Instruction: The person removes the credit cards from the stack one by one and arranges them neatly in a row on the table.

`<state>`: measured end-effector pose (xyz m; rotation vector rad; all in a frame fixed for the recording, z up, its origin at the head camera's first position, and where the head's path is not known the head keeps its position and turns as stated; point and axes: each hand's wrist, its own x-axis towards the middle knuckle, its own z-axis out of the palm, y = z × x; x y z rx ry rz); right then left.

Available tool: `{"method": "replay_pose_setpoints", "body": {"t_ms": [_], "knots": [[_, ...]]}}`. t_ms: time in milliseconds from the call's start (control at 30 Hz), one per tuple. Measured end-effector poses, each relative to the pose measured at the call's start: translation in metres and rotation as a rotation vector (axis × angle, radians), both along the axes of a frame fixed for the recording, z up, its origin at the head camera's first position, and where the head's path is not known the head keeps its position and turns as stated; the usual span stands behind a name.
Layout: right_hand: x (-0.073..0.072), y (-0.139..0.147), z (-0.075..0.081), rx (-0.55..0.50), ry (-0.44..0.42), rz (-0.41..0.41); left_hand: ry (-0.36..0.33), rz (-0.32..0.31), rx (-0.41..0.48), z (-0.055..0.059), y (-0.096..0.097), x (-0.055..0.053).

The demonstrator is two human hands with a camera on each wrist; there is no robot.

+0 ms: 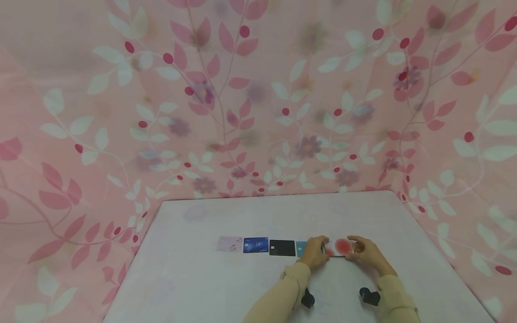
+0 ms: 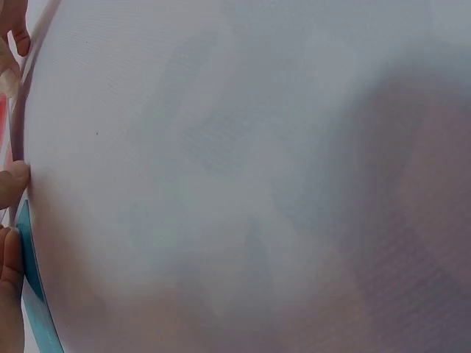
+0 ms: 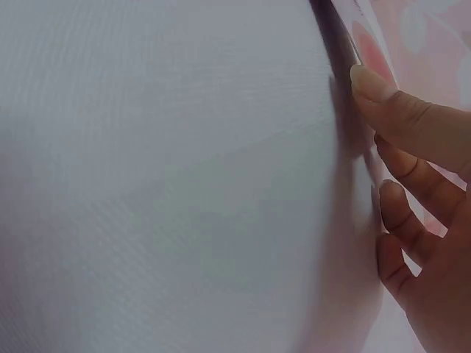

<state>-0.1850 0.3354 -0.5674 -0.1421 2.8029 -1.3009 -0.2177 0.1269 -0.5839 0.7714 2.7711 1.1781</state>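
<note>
A white card with a red circle point(image 1: 343, 246) lies between my two hands at the right end of a row of cards. My left hand point(image 1: 315, 252) pinches its left edge, and my right hand point(image 1: 366, 255) pinches its right edge. Up close in the right wrist view, the thumb point(image 3: 405, 118) presses the card's near edge while the other fingers curl behind. Just left of the held card is a light blue card point(image 1: 300, 248), partly hidden by the left hand; its teal edge point(image 2: 31, 272) also shows in the left wrist view.
Further left lie a black card point(image 1: 282, 247), a blue VIP card point(image 1: 256, 245) and a pale floral card point(image 1: 230, 244). All rest on a white-covered table point(image 1: 194, 287). Pink floral cloth point(image 1: 258, 112) stands behind and at both sides. Black devices point(image 1: 369, 296) sit at the wrists.
</note>
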Motion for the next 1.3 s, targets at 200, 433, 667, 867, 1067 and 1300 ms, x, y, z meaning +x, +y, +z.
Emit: {"method": "replay_pose_setpoints", "body": {"t_ms": [200,433,667,867,1067,1300], "knots": [[0.001,-0.002,0.0,0.06,-0.046,-0.034,-0.044,0.03,-0.053,-0.005,0.003,0.0],[0.001,-0.003,0.001,0.055,-0.082,-0.058,-0.022,0.043,-0.083,-0.005,0.004,0.004],[-0.001,-0.003,-0.001,0.072,-0.088,-0.058,-0.033,0.037,-0.056,-0.008,0.003,0.003],[-0.003,-0.004,-0.001,0.094,-0.136,-0.064,-0.017,0.041,-0.041,-0.013,0.003,0.002],[-0.003,-0.004,-0.002,0.114,-0.117,-0.055,-0.007,0.023,-0.007,-0.008,0.0,0.004],[0.001,-0.007,-0.001,0.134,-0.111,-0.079,0.018,0.006,0.028,-0.007,-0.001,0.005]]}}
